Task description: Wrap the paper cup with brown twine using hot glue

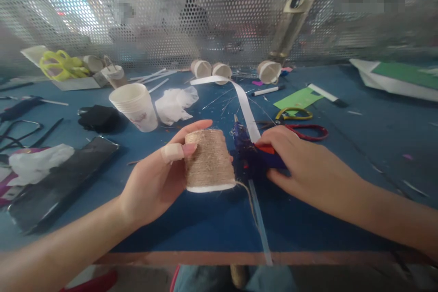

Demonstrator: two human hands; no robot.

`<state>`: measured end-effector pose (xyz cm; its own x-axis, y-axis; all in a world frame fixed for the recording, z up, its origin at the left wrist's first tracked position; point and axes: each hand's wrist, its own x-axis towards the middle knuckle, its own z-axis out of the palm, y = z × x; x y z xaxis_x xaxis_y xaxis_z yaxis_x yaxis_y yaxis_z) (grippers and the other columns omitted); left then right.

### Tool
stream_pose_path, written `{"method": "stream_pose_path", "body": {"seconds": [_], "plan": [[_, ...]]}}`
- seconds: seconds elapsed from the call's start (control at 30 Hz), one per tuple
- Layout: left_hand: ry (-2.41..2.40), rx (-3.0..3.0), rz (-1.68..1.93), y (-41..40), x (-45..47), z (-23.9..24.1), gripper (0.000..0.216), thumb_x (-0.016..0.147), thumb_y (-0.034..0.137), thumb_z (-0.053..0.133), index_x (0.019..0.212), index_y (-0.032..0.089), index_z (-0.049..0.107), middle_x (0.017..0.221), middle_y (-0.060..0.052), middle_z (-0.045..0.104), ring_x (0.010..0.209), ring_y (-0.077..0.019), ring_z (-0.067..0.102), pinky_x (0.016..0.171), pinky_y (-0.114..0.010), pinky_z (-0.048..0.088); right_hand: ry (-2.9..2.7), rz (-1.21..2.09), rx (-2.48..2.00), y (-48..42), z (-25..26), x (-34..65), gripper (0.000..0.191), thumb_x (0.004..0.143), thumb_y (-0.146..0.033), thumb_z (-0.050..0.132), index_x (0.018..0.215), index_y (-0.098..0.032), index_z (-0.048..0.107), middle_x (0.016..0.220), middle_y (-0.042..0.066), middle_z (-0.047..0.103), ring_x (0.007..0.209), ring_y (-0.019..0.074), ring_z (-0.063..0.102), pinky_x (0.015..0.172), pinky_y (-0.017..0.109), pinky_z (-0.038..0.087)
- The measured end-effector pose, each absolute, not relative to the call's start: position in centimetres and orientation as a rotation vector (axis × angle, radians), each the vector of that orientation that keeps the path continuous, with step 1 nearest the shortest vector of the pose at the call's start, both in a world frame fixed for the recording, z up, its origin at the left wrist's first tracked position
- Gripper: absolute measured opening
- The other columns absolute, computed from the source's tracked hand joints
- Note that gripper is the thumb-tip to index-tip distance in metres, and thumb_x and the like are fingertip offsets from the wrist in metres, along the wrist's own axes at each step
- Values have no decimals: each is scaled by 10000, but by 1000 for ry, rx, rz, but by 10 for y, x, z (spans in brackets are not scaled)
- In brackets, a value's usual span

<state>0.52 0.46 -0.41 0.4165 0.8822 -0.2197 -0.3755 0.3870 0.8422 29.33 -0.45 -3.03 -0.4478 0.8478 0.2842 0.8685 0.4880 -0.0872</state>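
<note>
A cup wrapped in brown twine [209, 159] is held in my left hand [160, 169], whose thumb wears a bandage. A white band shows along the cup's lower edge, and a loose twine end [251, 200] hangs from its right side. My right hand [301, 159] grips a dark blue hot glue gun [251, 157] by its handle, its nozzle pointing up and away from me. A clear glue stick [260, 223] sticks out of the gun's back towards the table edge. The gun is close beside the cup; I cannot tell whether they touch.
Stacked paper cups [135, 105] and crumpled white plastic [176, 105] lie beyond my left hand. Scissors with red and yellow handles [304, 131] lie past my right hand. A white strip [244, 105] curves behind the gun. Several twine-wrapped cups [222, 73] stand near the perforated metal screen [171, 18].
</note>
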Motion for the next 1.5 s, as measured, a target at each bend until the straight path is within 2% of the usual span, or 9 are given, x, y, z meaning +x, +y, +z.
{"method": "stream_pose_path", "body": {"seconds": [0.27, 0.47, 0.63, 0.77, 0.9, 1.0, 1.1, 1.27, 1.5], "plan": [[869, 865, 806, 2, 8, -5, 539, 854, 445, 881, 1339, 282, 712, 1216, -106, 797, 1129, -374, 765, 912, -510, 648, -2309, -82, -1577, 16, -39, 306, 328, 887, -269, 548, 1195, -165, 595, 1295, 194, 664, 851, 295, 715, 585, 380, 473], [900, 863, 884, 3, 4, -7, 510, 849, 433, 882, 1321, 319, 727, 1242, -67, 788, 1091, -344, 757, 948, -503, 633, -1857, 444, -1544, 22, -32, 306, 338, 802, -254, 714, 1124, -234, 613, 1148, 96, 671, 1022, 294, 660, 822, 414, 492], [911, 844, 893, 3, -1, -9, 587, 854, 465, 873, 1406, 384, 690, 1299, -35, 777, 1147, -355, 739, 1002, -526, 609, -1622, 796, -1384, 14, -16, 292, 134, 903, -267, 601, 1030, -228, 580, 813, -12, 560, 594, 125, 465, 554, 342, 381], [904, 868, 879, 3, -1, -6, 558, 832, 474, 893, 1352, 368, 722, 1270, -19, 775, 1122, -330, 730, 980, -498, 613, -1542, 953, -1244, 2, -13, 284, 116, 987, -345, 605, 972, -231, 591, 719, -46, 519, 460, 86, 431, 434, 316, 312], [920, 861, 905, 6, 2, -5, 530, 826, 461, 885, 1317, 320, 742, 1223, -33, 781, 1148, -340, 719, 974, -485, 611, -1698, 1000, -1226, -9, -17, 289, 308, 1043, -437, 708, 821, -242, 618, 585, -55, 549, 448, 109, 521, 500, 312, 485], [925, 848, 927, 8, 4, -6, 524, 861, 441, 837, 1348, 279, 736, 1232, -62, 791, 1179, -366, 720, 1008, -513, 600, -1870, 923, -1192, -15, -18, 293, 272, 999, -398, 774, 825, -265, 613, 620, -35, 604, 552, 158, 588, 591, 347, 540], [917, 828, 939, 9, 6, -6, 505, 853, 432, 836, 1314, 245, 748, 1226, -79, 798, 1168, -374, 727, 976, -505, 613, -1920, 767, -1095, -21, -17, 292, 192, 987, -342, 750, 859, -283, 619, 738, -26, 631, 653, 167, 590, 617, 349, 496], [909, 818, 941, 10, 8, -6, 488, 835, 430, 854, 1272, 231, 765, 1166, -70, 809, 1052, -304, 749, 852, -401, 631, -1992, 927, -1003, -27, -17, 289, 264, 1000, -221, 643, 773, -264, 514, 701, -48, 567, 572, 128, 469, 525, 335, 336], [857, 834, 918, 11, 3, -8, 437, 886, 441, 818, 1279, 255, 775, 1225, -61, 813, 1103, -311, 747, 917, -406, 612, -2153, 729, -1058, -27, -9, 289, 205, 875, -145, 610, 743, -261, 503, 664, -66, 464, 550, 112, 373, 540, 328, 322]]}}
